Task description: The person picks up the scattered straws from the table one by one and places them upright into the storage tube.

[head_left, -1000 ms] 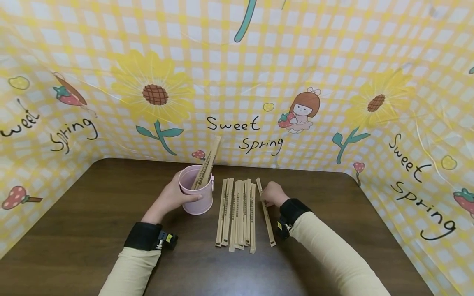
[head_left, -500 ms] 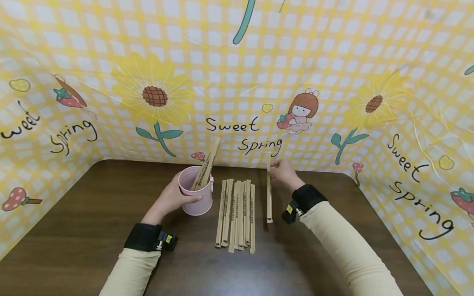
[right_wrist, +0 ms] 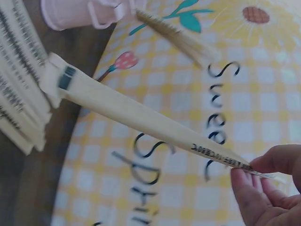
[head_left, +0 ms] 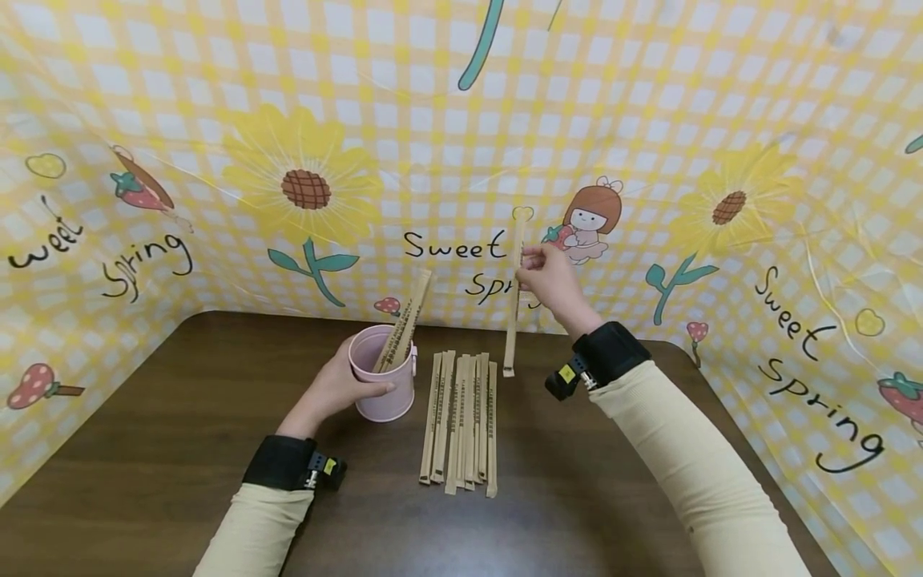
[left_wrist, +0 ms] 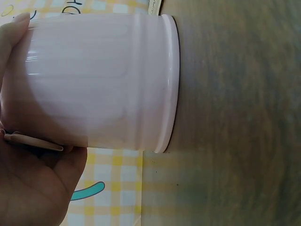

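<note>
A small pink bucket (head_left: 385, 397) stands on the table, and my left hand (head_left: 335, 389) grips it around its left side, thumb across the front. Two or so paper-wrapped straws (head_left: 405, 324) lean out of it to the upper right. My right hand (head_left: 551, 280) pinches another paper-wrapped straw (right_wrist: 136, 115) near its upper end between thumb and fingers. That straw hangs nearly upright above the table, its lower end right of the row of wrapped straws (head_left: 461, 421). In the left wrist view the bucket's wall (left_wrist: 94, 80) fills much of the picture.
Several wrapped straws lie side by side on the brown wooden table (head_left: 591, 497), just right of the bucket. A yellow checked cloth (head_left: 447, 160) with flower prints rises behind the table and along both sides.
My right hand has picked up the single straw from the table right of the row, lifting it upward and turning it nearly upright. The left hand and bucket stay put.
</note>
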Available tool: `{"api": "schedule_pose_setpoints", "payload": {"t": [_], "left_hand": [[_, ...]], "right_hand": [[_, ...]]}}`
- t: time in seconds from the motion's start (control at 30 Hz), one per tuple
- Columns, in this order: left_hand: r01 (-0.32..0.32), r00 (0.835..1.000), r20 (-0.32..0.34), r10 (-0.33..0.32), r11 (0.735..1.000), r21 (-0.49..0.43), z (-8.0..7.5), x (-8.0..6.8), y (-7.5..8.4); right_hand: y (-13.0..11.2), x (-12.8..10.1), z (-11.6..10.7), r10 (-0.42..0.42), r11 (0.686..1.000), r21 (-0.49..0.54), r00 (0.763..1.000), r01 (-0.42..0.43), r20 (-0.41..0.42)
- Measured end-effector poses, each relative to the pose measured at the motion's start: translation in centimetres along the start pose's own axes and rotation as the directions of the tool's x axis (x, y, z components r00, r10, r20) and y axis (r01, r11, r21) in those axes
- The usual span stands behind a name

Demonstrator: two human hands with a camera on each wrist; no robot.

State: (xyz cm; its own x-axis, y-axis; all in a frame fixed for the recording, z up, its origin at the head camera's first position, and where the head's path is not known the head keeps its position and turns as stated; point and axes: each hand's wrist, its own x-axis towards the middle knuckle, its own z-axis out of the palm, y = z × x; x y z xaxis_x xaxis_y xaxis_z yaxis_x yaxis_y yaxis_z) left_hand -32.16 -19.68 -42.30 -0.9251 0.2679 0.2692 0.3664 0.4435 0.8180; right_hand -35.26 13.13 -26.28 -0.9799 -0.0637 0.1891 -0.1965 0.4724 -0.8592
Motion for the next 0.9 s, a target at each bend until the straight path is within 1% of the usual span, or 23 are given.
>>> {"api": "schedule_pose_setpoints", "payload": {"t": [0.13, 0.23, 0.4, 0.53, 0.6, 0.7, 0.9], "left_hand": [[0.017, 1.000, 0.003, -0.017, 1.000, 0.012, 0.0, 0.1, 0.0], [0.024, 1.000, 0.004, -0.024, 0.999, 0.021, 0.1, 0.2, 0.0], [0.044, 0.999, 0.001, -0.045, 0.998, 0.037, 0.2, 0.3, 0.1], [0.055, 0.998, -0.001, -0.055, 0.997, 0.051, 0.1, 0.1, 0.0], [0.063, 0.998, -0.011, -0.062, 0.996, 0.064, -0.1, -0.1, -0.1], [0.077, 0.997, -0.029, -0.075, 0.994, 0.076, -0.3, -0.3, -0.3], [0.048, 0.999, -0.014, -0.047, 0.998, 0.050, -0.1, 0.0, -0.3]], "right_hand": [[-1.8, 0.1, 0.6, -0.079, 0.997, 0.024, 0.996, 0.080, -0.040], [-2.9, 0.1, 1.5, -0.128, 0.989, 0.070, 0.989, 0.133, -0.081], [-3.9, -0.1, 3.5, -0.210, 0.958, 0.168, 0.967, 0.233, -0.147], [-4.3, -0.5, 5.5, -0.257, 0.929, 0.229, 0.953, 0.290, -0.162], [-4.4, -0.8, 6.8, -0.277, 0.918, 0.250, 0.949, 0.308, -0.153], [-4.2, -1.2, 8.6, -0.295, 0.909, 0.266, 0.947, 0.320, -0.131], [-2.6, -1.6, 10.9, -0.295, 0.915, 0.250, 0.948, 0.317, -0.121]]}}
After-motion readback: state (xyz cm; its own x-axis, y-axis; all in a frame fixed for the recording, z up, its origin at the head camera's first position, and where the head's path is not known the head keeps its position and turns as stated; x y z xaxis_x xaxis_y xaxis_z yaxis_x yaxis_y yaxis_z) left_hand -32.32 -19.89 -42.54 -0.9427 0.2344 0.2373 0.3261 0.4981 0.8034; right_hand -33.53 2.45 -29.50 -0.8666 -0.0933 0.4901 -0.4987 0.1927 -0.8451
